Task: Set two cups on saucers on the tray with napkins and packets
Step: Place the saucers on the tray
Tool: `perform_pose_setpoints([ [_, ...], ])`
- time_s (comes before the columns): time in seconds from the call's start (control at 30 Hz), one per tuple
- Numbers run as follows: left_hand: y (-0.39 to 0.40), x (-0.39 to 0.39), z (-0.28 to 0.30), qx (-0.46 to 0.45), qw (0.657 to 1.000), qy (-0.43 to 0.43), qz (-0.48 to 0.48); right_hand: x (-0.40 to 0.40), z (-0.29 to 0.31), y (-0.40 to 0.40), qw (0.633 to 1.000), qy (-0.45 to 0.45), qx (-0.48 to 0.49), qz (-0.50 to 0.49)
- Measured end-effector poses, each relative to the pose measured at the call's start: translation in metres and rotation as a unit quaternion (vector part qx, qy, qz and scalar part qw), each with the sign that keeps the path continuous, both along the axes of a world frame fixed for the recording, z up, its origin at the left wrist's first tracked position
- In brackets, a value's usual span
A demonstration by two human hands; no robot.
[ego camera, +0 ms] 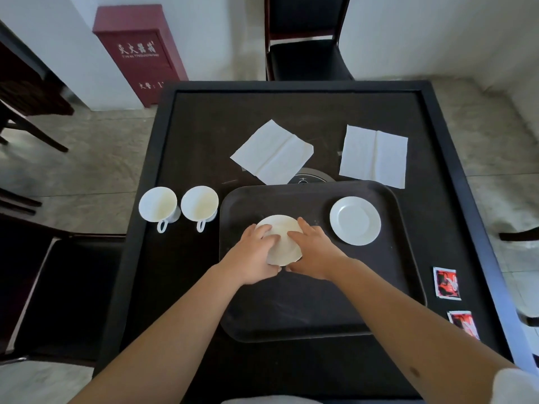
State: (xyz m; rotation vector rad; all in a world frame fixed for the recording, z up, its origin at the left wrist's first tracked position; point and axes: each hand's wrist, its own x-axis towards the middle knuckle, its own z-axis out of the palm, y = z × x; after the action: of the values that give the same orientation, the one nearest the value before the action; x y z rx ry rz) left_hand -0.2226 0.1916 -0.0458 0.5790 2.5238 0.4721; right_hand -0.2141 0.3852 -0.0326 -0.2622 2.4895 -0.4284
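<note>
A dark tray point(379, 301) lies on the black table. Both hands hold one white saucer point(281, 231) over the tray's left part: my left hand point(253, 255) grips its left edge, my right hand point(313, 252) its right edge. A second white saucer point(355, 220) rests on the tray's right side. Two white cups point(157, 204) point(199, 203) stand upright on the table left of the tray, handles toward me. Beyond the tray lie two white napkins point(272, 152) point(374, 156). Right of the tray, two red packets point(446, 283) point(463, 323) lie on the table.
The black table point(204, 118) has a raised rim. A round metal disc point(309, 177) peeks out behind the tray. A dark chair point(306, 53) stands at the far side, another chair point(58, 287) at the left. A red cabinet point(137, 51) stands by the wall.
</note>
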Motion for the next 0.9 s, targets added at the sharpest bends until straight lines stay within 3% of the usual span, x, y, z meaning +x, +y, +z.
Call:
perform_pose_setpoints([
  [0.37, -0.005, -0.038, -0.018, 0.011, 0.999, -0.038, 0.005, -0.036, -0.025, -0.002, 1.0, -0.008, -0.007, -0.012],
  [0.9, -0.007, -0.021, -0.041, -0.02, 0.999, 0.047, -0.018, -0.026, -0.042, -0.006, 0.998, 0.056, -0.016, -0.021],
])
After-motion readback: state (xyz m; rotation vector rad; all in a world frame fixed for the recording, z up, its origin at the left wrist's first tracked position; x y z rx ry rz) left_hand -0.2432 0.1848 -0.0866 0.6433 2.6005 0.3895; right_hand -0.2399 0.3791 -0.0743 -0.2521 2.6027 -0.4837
